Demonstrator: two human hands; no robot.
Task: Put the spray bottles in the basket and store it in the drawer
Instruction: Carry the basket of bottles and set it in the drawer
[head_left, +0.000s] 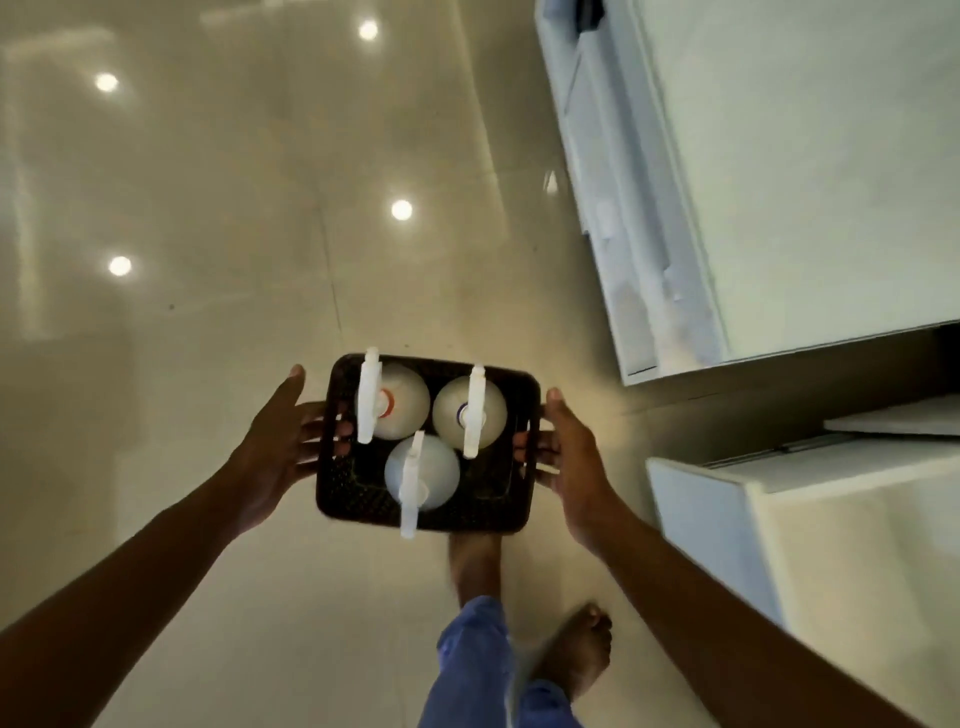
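Observation:
A dark perforated basket (358, 506) hangs in the air above the floor, held from both sides. My left hand (283, 441) grips its left wall and my right hand (563, 449) grips its right wall, fingers through the side openings. Three white spray bottles stand upright inside: one at the back left (402, 402), one at the back right (467, 413), one at the front (423, 473). Their white trigger heads point up at me. To the right, low white cabinet fronts (810, 540) show; whether one is an open drawer I cannot tell.
A glossy beige tiled floor (208, 234) reflects ceiling lights. A large white counter unit (779, 182) fills the upper right, with a dark gap beneath its near end. My bare feet (576, 649) and blue trouser legs are below the basket.

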